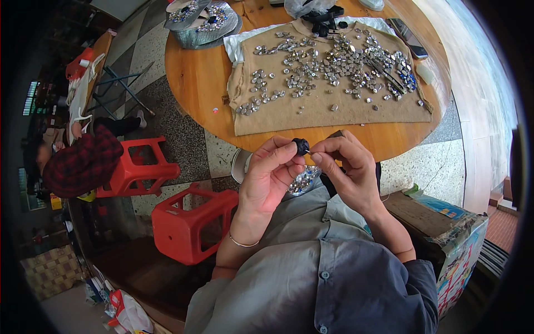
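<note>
The left hand (271,177) pinches a small black round piece (301,146) between thumb and fingertips, its fingers closed narrow about it; the right hand (346,167) meets it from the other side, thumb and forefinger pressed together on a thin pale needle-like pin (309,151) whose tip touches the black piece; both hands are raised just in front of the near edge of the round wooden table (194,78), above the person's lap.

Under the hands, half hidden by them, lies 1 shallow dish (241,165) holding a heap of shiny silver-and-blue stones (303,181); how many is beyond telling, since the fingers cover most of it. On the table lies 1 tan cloth (334,114), spread flat over a white sheet, strewn with many scattered silver gems (334,64), far too many to count, thickest toward the right, with some blue ones (409,80) near its right edge. At the table's far left stand 2 silvery trays (208,22), stacked askew, each bearing a cluster of sparkling stones. 1 clear plastic bag (303,6) sits at the far edge, with black straps (322,19) just beside it; 1 dark phone (408,38) lies to the right of the cloth.

On the floor to the left stand 2 red plastic stools (192,222), near each other; a person in a dark red checked top (83,161) sits beyond them. To the right of the lap is 1 cardboard box (445,234) with colourful printed sides.
</note>
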A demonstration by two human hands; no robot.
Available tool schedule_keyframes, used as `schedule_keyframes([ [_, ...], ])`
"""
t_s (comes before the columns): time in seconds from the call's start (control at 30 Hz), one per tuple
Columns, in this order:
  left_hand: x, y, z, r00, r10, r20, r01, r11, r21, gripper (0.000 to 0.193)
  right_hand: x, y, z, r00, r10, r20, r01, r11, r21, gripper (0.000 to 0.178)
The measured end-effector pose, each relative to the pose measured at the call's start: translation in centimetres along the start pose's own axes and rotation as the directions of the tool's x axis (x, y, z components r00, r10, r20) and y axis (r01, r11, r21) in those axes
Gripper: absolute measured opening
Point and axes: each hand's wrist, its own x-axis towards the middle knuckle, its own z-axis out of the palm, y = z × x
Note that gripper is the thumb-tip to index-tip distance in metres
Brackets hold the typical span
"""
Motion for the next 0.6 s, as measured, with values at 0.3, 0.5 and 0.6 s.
schedule_keyframes([
  [0.3,0.10,0.18,0.06,0.998,-0.058,0.034,0.059,0.998,-0.029,0.012,-0.09,0.26,-0.03,0.999,0.041,0.003,-0.041,0.998,0.048,0.006],
  [0.5,0.19,-0.14,-0.05,0.997,-0.026,0.067,0.025,1.000,0.011,0.012,-0.44,0.35,0.27,0.996,0.093,-0.015,-0.091,0.991,0.102,0.005],
  [0.6,0.12,-0.11,0.15,0.999,0.018,0.042,-0.020,0.999,0.050,0.011,-0.38,0.46,0.36,0.996,0.088,-0.025,-0.085,0.991,0.103,0.005],
])
